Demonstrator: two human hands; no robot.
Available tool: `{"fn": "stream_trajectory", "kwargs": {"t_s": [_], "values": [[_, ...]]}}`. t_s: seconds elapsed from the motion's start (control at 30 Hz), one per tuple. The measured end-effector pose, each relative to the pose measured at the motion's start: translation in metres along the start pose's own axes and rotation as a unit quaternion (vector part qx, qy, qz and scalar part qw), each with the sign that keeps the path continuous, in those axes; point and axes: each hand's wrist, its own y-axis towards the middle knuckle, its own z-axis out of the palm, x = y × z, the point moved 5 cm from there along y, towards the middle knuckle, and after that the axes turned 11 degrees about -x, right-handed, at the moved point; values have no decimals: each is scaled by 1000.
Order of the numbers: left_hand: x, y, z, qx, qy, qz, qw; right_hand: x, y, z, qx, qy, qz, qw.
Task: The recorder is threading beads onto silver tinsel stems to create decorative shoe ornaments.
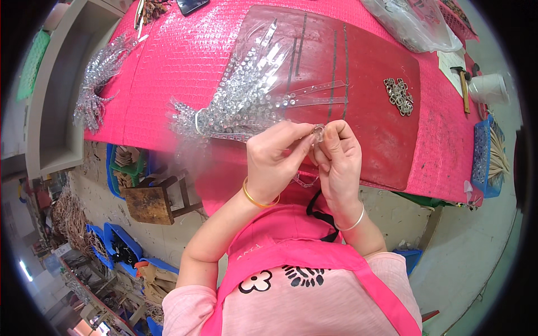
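In front of my chest, above the near edge of the table, my left hand (277, 157) and my right hand (340, 159) meet with their fingertips pinched together. Between them is a small shiny buckle (319, 133), partly covered by the fingers. A clear strap (305, 180) hangs below the hands; where it joins the buckle is hidden. Just beyond my left hand lies a bundle of clear studded straps (241, 92), tied with a white band (198, 120). Two strap ends fan out to the right. A pile of silver buckles (399, 96) rests farther right.
A dark red mat (381, 151) covers part of the pink tabletop (162, 73). Another strap bundle (101, 84) lies far left. At the right are a hammer (464, 89), a white tub (488, 88) and a blue basket (481, 151). A wooden stool (148, 204) stands below left.
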Motion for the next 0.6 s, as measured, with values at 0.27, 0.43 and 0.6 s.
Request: {"fn": "stream_trajectory", "kwargs": {"t_s": [0.27,0.43,0.6], "values": [[-9,-1,-2,24,26,162,986,0,-4,0,-1,-12,-32,999],[-9,-2,-10,127,47,207,969,15,2,-3,85,-103,32,991],[-4,-14,-13,254,150,276,915,59,47,-28,-32,-271,-196,942]]}}
